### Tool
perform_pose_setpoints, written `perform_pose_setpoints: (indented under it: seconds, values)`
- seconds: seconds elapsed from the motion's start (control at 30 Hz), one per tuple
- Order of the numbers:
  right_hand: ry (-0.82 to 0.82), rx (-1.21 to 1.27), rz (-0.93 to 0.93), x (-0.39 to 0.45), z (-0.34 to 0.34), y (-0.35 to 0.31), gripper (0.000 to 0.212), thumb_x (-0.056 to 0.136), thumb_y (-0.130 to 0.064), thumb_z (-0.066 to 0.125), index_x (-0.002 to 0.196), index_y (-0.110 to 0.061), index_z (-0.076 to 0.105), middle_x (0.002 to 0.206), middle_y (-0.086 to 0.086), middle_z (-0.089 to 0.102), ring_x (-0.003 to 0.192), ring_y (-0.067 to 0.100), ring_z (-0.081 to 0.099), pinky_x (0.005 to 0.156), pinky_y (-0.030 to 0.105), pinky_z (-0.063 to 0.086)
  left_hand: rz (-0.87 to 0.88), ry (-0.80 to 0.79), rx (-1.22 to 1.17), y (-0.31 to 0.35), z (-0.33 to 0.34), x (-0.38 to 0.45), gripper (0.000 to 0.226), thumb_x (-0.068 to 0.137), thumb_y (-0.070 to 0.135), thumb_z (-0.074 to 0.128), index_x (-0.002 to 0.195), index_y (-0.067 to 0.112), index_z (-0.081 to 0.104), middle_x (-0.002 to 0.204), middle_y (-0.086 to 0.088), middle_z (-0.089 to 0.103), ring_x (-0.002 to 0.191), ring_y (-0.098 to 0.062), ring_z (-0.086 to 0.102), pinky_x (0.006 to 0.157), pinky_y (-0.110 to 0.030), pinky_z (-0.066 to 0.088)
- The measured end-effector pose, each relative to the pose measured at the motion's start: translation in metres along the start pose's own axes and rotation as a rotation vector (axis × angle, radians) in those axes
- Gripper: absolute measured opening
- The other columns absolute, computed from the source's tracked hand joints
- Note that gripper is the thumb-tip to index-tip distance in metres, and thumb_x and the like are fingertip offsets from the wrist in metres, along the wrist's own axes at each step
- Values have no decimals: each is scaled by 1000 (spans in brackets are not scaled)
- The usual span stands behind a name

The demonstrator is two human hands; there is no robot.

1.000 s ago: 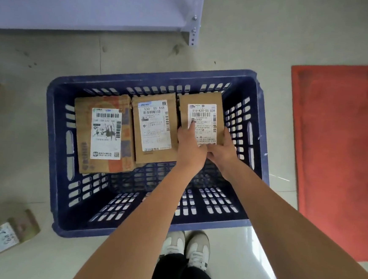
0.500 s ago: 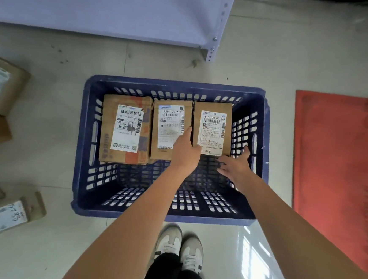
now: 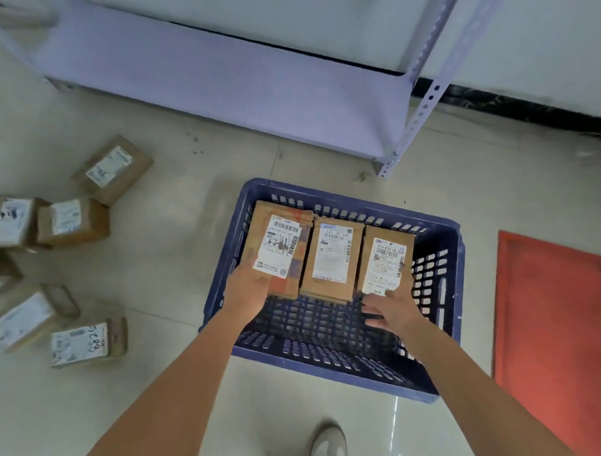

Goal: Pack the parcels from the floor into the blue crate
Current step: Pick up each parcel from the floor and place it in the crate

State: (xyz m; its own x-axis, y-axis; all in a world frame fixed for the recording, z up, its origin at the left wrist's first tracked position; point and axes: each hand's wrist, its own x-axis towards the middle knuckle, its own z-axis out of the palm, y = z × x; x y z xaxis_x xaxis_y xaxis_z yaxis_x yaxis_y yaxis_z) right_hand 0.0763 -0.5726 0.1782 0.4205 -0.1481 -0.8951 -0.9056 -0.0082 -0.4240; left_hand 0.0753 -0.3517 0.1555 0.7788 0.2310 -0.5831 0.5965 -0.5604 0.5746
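Observation:
The blue crate [image 3: 348,200] stands on the floor in front of me. Three brown parcels with white labels lie side by side along its far wall: a left parcel [image 3: 283,244], a middle parcel [image 3: 332,259] and a right parcel [image 3: 386,259]. My left hand [image 3: 247,288] lies on the near left corner of the left parcel. My right hand [image 3: 389,308] hovers with fingers spread at the near edge of the right parcel, holding nothing. Several more parcels [image 3: 73,220] lie on the floor to the left, one with handwriting on its label [image 3: 83,344].
A pale metal shelf [image 3: 231,78] stands beyond the crate, its post [image 3: 390,163] close to the far rim. A red mat [image 3: 563,338] lies to the right. My shoe [image 3: 328,453] is just behind the crate. The crate's near half shows bare grid.
My left hand moved from between the middle and right parcels to the left parcel's near corner. My right hand let go of the right parcel and opened. The view pulled back and tilted up.

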Motion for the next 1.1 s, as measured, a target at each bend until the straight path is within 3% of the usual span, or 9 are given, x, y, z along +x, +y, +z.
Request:
perform_pose_setpoints:
  seconds: [0.03,0.13,0.27,0.43,0.57,0.73,0.87,0.97,1.1]
  values:
    - [-7,-18,-19,-3,9,-4,60,96,-6,44,145,-31,18,113,13,57,80,23,59,62,31,54,-4,27,-42,-3,-8,1,36,95,21,48,130,10,49,129,-12,58,101,-19,60,70,-18,44]
    - [4,-116,-99,-19,43,-16,91,85,7,58,146,-35,5,135,19,47,96,27,58,79,38,52,-83,29,-250,-16,-37,1,48,93,17,51,140,12,38,141,-12,47,127,-26,47,100,-33,41]
    - [-52,-100,-145,-41,113,-39,83,83,9,59,147,-25,19,125,17,54,113,32,55,93,39,47,-97,44,-330,-49,-92,9,53,92,13,48,143,18,35,145,-8,44,128,-25,48,102,-31,39]
    - [-81,-58,-169,-62,217,-46,73,84,9,57,145,-18,28,122,19,52,118,33,51,93,37,44,-126,105,-376,-119,-181,22,52,89,6,47,138,20,42,139,-8,49,98,-20,57,71,-26,46]
    - [-122,-142,-180,-67,299,-39,73,84,4,60,144,-22,28,136,16,46,122,31,49,96,39,46,-205,134,-344,-181,-246,40,50,90,7,46,138,21,42,140,-9,49,107,-25,58,79,-29,45]
    - [-103,-165,-166,-73,397,-25,74,83,2,62,144,-24,30,132,13,49,119,27,49,93,40,49,-231,109,-328,-247,-317,57,53,92,7,44,142,23,36,143,-6,45,93,-15,58,81,-29,45]
    - [-118,-148,-139,-82,470,-11,72,81,3,64,141,-26,34,139,13,46,117,24,50,96,39,47,-256,93,-379,-296,-366,72,54,91,5,44,142,21,35,144,-9,44,110,-20,53,87,-28,43]
    - [-126,-178,-136,-84,517,0,71,81,0,65,140,-26,35,135,14,48,110,21,51,95,37,48,-287,82,-416,-328,-393,84,54,91,5,47,142,19,37,142,-11,46,123,-25,49,96,-27,38]
    - [-178,-262,-126,-77,562,9,70,82,-3,64,141,-25,33,112,9,53,105,20,51,94,36,48,-321,96,-420,-362,-415,97,56,90,11,55,141,20,36,136,-7,52,119,-26,53,102,-38,42]
